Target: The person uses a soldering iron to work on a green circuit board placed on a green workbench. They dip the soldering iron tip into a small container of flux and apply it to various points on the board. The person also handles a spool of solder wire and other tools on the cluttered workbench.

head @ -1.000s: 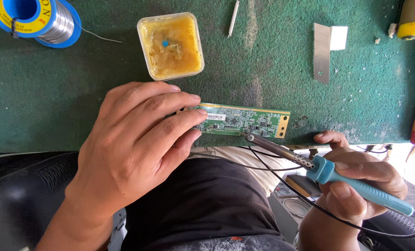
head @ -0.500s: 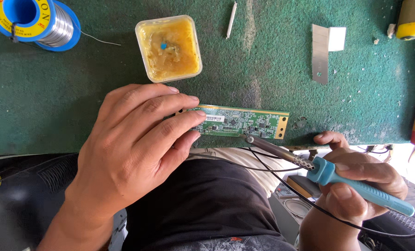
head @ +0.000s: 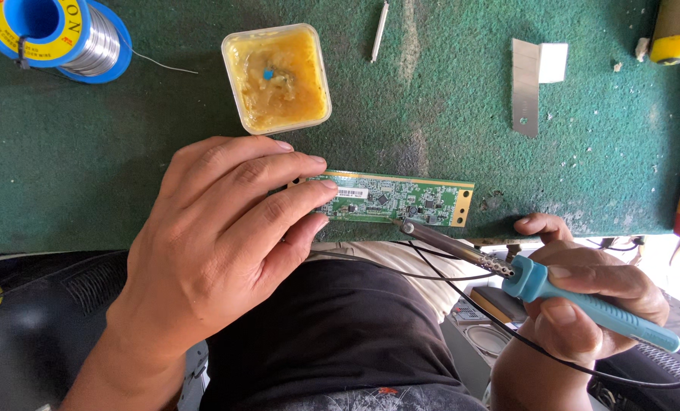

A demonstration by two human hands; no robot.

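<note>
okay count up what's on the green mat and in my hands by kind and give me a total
Circuit board: 1
Soldering iron: 1
Solder spool: 1
Flux tub: 1
Cutter blade: 1
Metal rod: 1
Total: 6

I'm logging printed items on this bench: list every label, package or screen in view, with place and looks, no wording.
Sticker: on the circuit board, by the left hand fingertips; small white rectangle.
Solder spool label: top left corner; yellow ring on blue spool.
Paste tub: above the left hand; square clear plastic, yellow paste, unlabelled.
Screens: none.
</note>
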